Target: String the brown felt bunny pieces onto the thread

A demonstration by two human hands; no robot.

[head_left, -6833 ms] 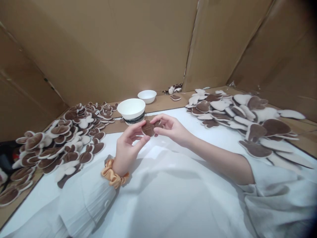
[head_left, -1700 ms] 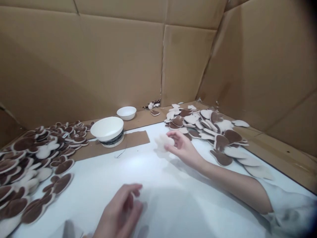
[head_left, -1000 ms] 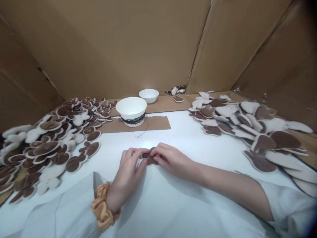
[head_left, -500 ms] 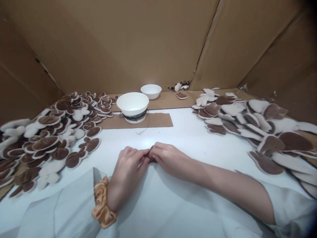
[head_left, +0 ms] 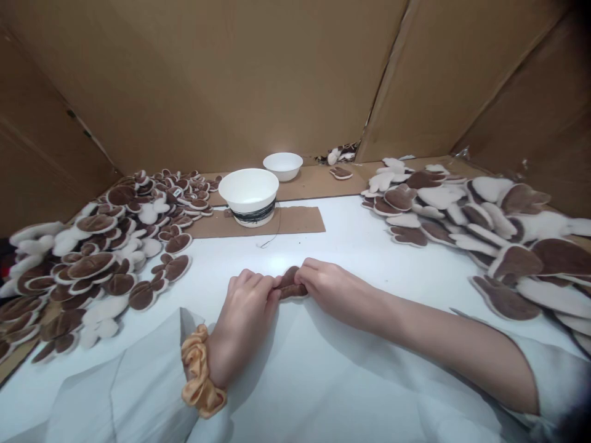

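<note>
Between my two hands is a brown plush piece [head_left: 292, 284] with a pale edge, low over the white table at the middle. My left hand [head_left: 252, 314], with an orange scrunchie [head_left: 202, 372] at the wrist, pinches its left end. On its right end my right hand [head_left: 330, 289] has its fingers closed. The fingertips hide both ends of the piece. Beyond the hands stands a white bowl [head_left: 249, 191] with black thread [head_left: 253, 215] wound around its lower part; a loose strand hangs down to the table.
Brown-and-cream rabbit-shaped plush pieces [head_left: 92, 267] are heaped at left. Larger, flat plush pieces [head_left: 512, 261] pile up at right. A second white bowl [head_left: 283, 166] and one plush piece [head_left: 340, 173] lie at the back. Cardboard walls [head_left: 231, 80] enclose the table [head_left: 341, 227].
My hands have moved slightly apart, and more of the brown plush piece shows between them. The whole view has shifted a little.
</note>
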